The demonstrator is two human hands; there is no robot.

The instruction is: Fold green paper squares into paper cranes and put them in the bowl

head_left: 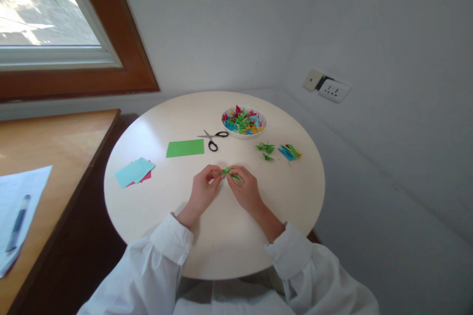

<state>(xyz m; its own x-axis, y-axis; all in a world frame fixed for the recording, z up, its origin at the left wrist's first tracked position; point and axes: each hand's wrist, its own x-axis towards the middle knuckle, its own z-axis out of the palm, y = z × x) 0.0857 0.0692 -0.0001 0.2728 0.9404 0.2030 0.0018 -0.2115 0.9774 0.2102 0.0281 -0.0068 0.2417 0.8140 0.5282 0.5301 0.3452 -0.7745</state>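
Observation:
Between my two hands is a small green folded-paper crane (226,171), pinched from both sides just above the round table. My left hand (204,187) is closed with its fingertips on the crane's left side. On the right side, my right hand (245,189) grips it between thumb and fingers. The fingertips hide part of the paper. Several finished green paper cranes (266,150) lie to the right of my hands. Beyond my hands, a flat green paper sheet (185,148) lies beside black-handled scissors (212,139), whose blades are apart.
A white bowl (244,136) full of colourful paper cranes stands at the back of the white table (221,251). Folded paper strips (290,152) lie at right, light blue and red sheets (135,172) at left. A wooden desk (70,157) holds papers and a pen (18,224).

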